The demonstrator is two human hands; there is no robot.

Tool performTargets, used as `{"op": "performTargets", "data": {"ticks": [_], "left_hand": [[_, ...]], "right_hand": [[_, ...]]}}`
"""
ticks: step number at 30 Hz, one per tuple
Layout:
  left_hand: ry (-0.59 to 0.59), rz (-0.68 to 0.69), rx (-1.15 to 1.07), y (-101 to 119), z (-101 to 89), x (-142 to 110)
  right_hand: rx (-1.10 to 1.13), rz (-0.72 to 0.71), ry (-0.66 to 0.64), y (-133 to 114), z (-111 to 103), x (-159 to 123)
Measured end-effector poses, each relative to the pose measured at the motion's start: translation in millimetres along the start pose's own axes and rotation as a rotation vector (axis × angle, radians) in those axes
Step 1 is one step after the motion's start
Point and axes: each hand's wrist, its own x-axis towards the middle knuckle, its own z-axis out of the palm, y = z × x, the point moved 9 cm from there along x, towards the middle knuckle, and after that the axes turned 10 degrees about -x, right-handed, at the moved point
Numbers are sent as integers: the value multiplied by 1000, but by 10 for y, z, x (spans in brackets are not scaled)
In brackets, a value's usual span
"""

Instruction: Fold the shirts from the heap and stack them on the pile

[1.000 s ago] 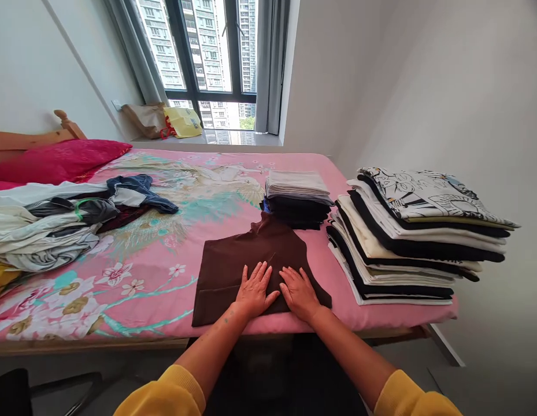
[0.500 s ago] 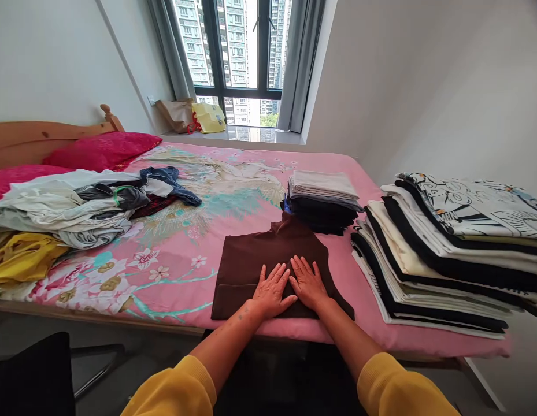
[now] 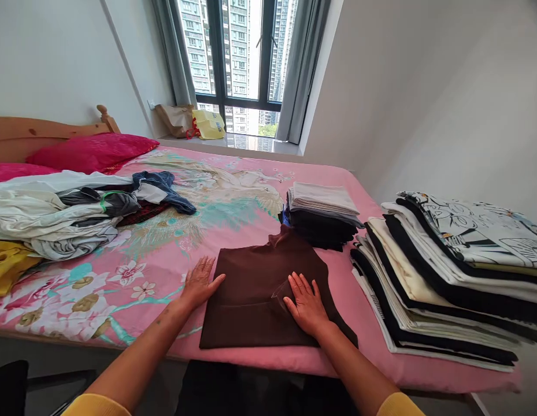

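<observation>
A dark brown garment (image 3: 246, 283), partly folded, lies flat at the near edge of the bed, its collar end pointing away from me. My right hand (image 3: 307, 303) rests palm down on its right half, fingers stretched out, with a small crease beside the fingertips. At the garment's left edge is my left hand (image 3: 201, 283), open, mostly over the pink bedsheet (image 3: 233, 225) with the thumb reaching to the brown cloth. Neither hand grips anything.
Tall folded clothes (image 3: 441, 289) are stacked on the right. A smaller stack of light and black folded cloth (image 3: 322, 216) stands beyond the garment. Loose clothes (image 3: 55, 214) are heaped on the left, near red pillows (image 3: 90, 151). A dark chair (image 3: 10, 387) stands at lower left.
My left hand has moved left from the middle of the brown garment to its left edge. My right hand stays on the cloth. The view has shifted slightly.
</observation>
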Motion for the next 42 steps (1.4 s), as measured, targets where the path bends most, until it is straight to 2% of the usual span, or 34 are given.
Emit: {"op": "performTargets", "data": {"ticks": [3,5,9,12,14,16,18,20,23,25,30,34,38,42], "left_hand": [[29,64,-56,85,31,409],[47,60,-58,68,89,594],[92,27,-85,-38,187,709],[109,18,-127,-90,203,724],[127,-5,-134,-123,189,751],[150,-25,-129,-147,173,780],[172,-16,-124,-147,167,794],[189,7,-125,-138,170,788],[206,27,-137,-141,183,761],[209,33,-147,-144,192,749],[210,37,-155,-148,189,745],[204,31,-166,-156,182,743],[197,36,-250,-176,172,739],[172,-18,-575,-244,133,760]], "right_hand": [[-16,-6,-5,-13,15,7],[-24,-12,-4,-20,30,5],[-11,-21,21,7,-87,101],[24,-22,108,91,-402,428],[22,-25,204,160,-670,774],[-14,-29,244,217,-854,1172],[-85,-35,179,253,-884,1570],[-180,-48,32,272,-775,1898],[-304,-72,-196,265,-525,2193],[-344,-78,-263,226,-411,2294],[-377,-94,-319,20,-212,2375],[-388,-71,-309,-87,-181,2374],[-365,-61,-241,-74,-319,2220],[-312,-66,-95,37,-594,1838]]}}
